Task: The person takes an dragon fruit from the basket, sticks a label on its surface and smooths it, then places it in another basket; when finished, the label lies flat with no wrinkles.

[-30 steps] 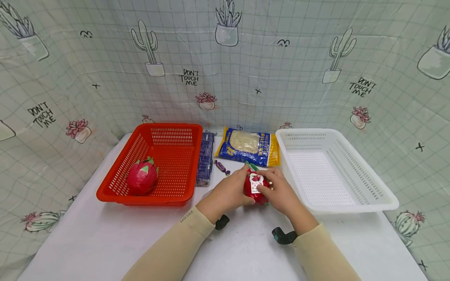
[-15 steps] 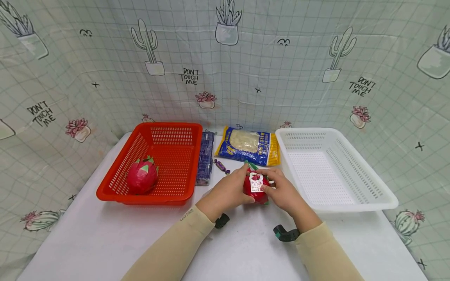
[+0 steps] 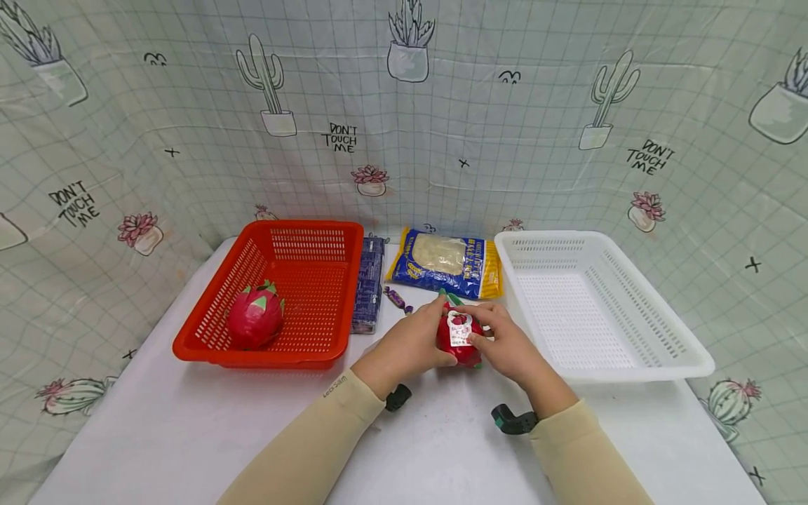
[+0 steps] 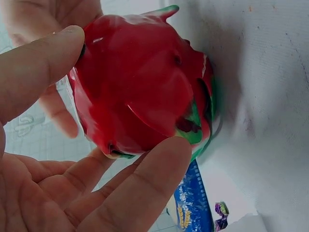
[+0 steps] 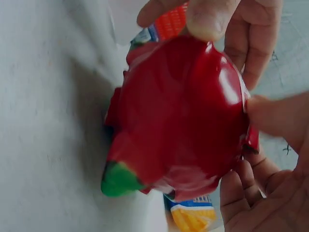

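A glossy red dragon fruit (image 3: 467, 358) with green leaf tips sits on the white table between my hands. A white sticker label (image 3: 459, 330) is on its upper face. My left hand (image 3: 407, 344) grips the left side of the fruit, thumb near and fingers on the far side. My right hand (image 3: 511, 347) holds it from the right, its thumb at the label's right edge and index finger above the label. In the left wrist view the dragon fruit (image 4: 135, 87) lies between thumb and fingers. The right wrist view shows the dragon fruit (image 5: 178, 116) close over the table.
A red basket (image 3: 261, 358) on the left holds another dragon fruit (image 3: 254, 319). Beside it lies a flat dark-blue patterned pack (image 3: 369, 287). Behind my hands are a blue-and-yellow food bag (image 3: 445, 263) and a purple wrapped candy (image 3: 398, 300). A white basket (image 3: 631, 375) stands right.
My right hand has shifted slightly right, its thumb sliding toward the label's right edge. My left hand keeps its grip, and the dragon fruit stays nearly in place.
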Demonstrator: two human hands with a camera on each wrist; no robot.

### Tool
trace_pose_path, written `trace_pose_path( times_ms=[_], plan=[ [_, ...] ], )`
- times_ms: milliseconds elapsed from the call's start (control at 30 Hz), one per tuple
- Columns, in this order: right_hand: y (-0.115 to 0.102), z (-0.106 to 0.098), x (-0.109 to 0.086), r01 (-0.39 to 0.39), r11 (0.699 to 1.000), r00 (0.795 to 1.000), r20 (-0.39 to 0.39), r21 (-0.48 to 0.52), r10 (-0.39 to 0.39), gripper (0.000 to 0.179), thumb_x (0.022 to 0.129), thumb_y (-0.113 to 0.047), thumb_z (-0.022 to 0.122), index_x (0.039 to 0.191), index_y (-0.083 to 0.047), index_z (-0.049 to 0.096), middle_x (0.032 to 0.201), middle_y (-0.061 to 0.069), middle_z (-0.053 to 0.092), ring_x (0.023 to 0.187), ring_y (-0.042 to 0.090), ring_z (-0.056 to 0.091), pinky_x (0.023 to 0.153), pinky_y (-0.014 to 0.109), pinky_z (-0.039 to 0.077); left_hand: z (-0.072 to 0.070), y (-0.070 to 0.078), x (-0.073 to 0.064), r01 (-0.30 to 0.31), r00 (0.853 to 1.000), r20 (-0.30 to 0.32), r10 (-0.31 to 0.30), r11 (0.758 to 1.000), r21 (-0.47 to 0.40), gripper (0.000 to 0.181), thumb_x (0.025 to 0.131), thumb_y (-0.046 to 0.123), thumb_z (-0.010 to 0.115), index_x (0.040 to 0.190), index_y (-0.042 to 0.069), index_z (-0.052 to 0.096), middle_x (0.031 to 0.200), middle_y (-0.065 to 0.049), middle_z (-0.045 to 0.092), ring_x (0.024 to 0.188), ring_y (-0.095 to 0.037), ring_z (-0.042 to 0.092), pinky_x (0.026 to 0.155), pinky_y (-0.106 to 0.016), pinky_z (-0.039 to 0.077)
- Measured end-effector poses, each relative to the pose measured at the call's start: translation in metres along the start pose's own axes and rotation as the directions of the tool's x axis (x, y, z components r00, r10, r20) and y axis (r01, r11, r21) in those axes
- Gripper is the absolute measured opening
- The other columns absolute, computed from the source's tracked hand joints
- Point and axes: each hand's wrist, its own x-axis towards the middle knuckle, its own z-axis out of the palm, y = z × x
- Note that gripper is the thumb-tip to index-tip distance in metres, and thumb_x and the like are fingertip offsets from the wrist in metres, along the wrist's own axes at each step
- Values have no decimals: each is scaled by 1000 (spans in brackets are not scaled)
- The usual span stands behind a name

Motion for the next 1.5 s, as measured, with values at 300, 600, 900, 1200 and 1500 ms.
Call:
trace_pose_path(
  times_ms=[300, 600, 900, 1200, 1500],
  plan=[
    [-13, 7, 6, 17, 973, 999, -25, -230, -23, 51, 96, -11, 52, 143, -22, 70, 113, 12, 46, 115, 33, 48, 83, 36, 57, 3, -2, 1, -21, 1000, 5, 21, 1000, 15, 113, 84, 29, 93, 170, 7, 23, 166, -11, 47, 142, -28, 58, 114, -50, 54],
    [-15, 9, 3, 51, 946, 994, -73, -320, -78, 51, 95, -10, 52, 141, -21, 72, 109, 11, 47, 111, 33, 46, 81, 37, 49, 2, -1, 0, -41, 999, -6, 41, 999, 37, 112, 84, 30, 93, 169, 6, 24, 165, -12, 49, 141, -27, 59, 116, -48, 52],
    [-18, 10, 4, 41, 943, 996, -58, -330, -64, 51, 96, -10, 52, 142, -21, 71, 110, 11, 48, 111, 32, 47, 81, 37, 49, 1, -1, -1, -20, 1000, 0, 20, 999, 40, 113, 84, 30, 93, 170, 7, 23, 165, -11, 48, 141, -28, 60, 114, -48, 55],
    [-18, 10, 4, 43, 939, 996, -54, -342, -65, 54, 96, -10, 53, 147, -23, 67, 111, 11, 48, 111, 33, 46, 80, 36, 51, 1, -1, 0, -12, 1000, 2, 12, 999, 32, 113, 84, 30, 93, 170, 8, 23, 166, -10, 48, 141, -28, 59, 112, -49, 56],
    [-17, 12, 2, 57, 929, 994, -67, -365, -87, 51, 97, -10, 54, 144, -22, 69, 112, 11, 48, 111, 33, 46, 79, 35, 48, 1, 0, 0, -1, 1000, 11, 1, 1000, 29, 112, 85, 31, 92, 170, 9, 23, 167, -10, 47, 142, -29, 59, 110, -49, 57]
  ],
)
